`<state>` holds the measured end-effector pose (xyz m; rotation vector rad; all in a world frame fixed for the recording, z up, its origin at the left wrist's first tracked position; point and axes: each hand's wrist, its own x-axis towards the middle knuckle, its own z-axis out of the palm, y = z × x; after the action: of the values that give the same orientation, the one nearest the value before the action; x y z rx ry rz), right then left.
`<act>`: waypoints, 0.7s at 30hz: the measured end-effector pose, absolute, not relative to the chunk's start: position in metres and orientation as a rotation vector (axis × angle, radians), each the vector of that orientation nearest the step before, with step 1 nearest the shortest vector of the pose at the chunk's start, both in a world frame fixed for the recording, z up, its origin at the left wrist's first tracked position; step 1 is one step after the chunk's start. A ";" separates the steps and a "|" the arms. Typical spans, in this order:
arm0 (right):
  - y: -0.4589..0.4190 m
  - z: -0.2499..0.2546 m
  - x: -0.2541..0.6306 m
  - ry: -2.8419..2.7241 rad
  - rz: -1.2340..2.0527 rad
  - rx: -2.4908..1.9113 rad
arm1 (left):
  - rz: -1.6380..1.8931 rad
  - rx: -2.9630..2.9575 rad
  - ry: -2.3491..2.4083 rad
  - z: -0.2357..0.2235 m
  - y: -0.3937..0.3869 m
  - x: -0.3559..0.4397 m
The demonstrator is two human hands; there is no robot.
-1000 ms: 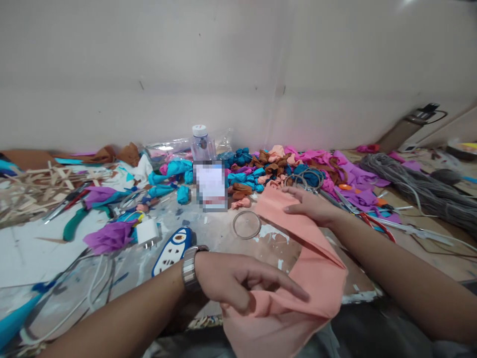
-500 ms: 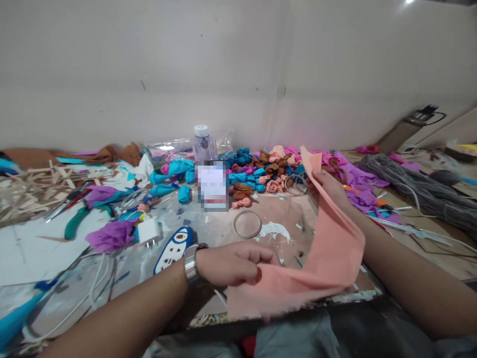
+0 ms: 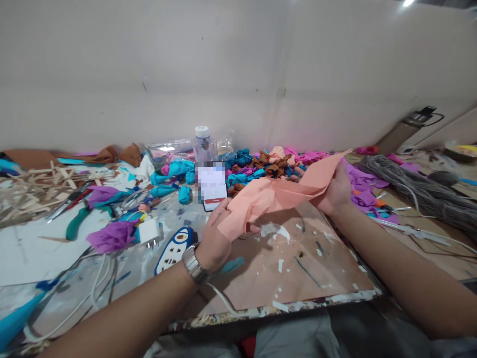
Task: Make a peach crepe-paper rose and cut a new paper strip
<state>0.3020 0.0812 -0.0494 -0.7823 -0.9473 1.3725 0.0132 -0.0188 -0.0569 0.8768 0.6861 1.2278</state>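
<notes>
Between my two hands a strip of salmon-pink crepe paper [image 3: 276, 194] is held up above the table, creased along its length. My left hand [image 3: 219, 236], with a metal-band watch on the wrist, grips the paper's left end, some fingers behind it. My right hand [image 3: 337, 191] holds the other end, its thumb side against the paper and its other fingers partly hidden. Behind the paper lies a heap of small crumpled paper rosettes [image 3: 244, 156] in blue, brown, pink and salmon. A phone [image 3: 212, 184] with a lit screen leans near the heap.
On the left are a blue and white power strip [image 3: 174, 248], a white charger [image 3: 148, 231], green-handled pliers [image 3: 76, 223] and a pile of wooden sticks [image 3: 40, 191]. A clear bottle [image 3: 204, 144] stands behind the phone. Grey yarn [image 3: 413, 189] and a tilted flask [image 3: 404, 129] lie right.
Both hands have lifted the crepe paper off the table's front edge. My left hand moved up and forward; the strip, sagging and bent before, now stretches across between the hands.
</notes>
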 end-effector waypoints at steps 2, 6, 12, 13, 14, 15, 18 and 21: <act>0.076 -0.044 0.297 -0.945 1.459 -0.702 | 1.339 0.903 0.710 -0.056 -0.020 0.013; 0.071 -0.043 0.289 -1.030 1.604 -0.700 | 1.418 0.958 0.735 -0.049 -0.024 0.015; 0.075 -0.063 0.281 -1.012 1.522 -1.091 | 1.168 1.330 0.918 -0.050 -0.028 0.019; 0.076 -0.067 0.281 -1.012 1.478 -1.125 | 1.113 1.437 0.927 -0.050 -0.029 0.019; 0.077 -0.070 0.281 -1.011 1.433 -1.144 | 1.061 1.514 0.920 -0.051 -0.029 0.018; 0.077 -0.073 0.281 -1.011 1.386 -1.151 | 1.012 1.557 0.901 -0.051 -0.030 0.018; 0.077 -0.074 0.280 -1.029 1.276 -1.143 | 0.845 1.569 0.819 -0.048 -0.032 0.017; 0.073 -0.070 0.276 -1.081 1.268 -1.092 | 0.646 1.451 0.701 -0.044 -0.034 0.017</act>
<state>0.2762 0.0727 -0.0698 -1.0917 -1.0806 1.2679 0.0167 -0.0337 -0.0440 1.4508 0.7008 0.6465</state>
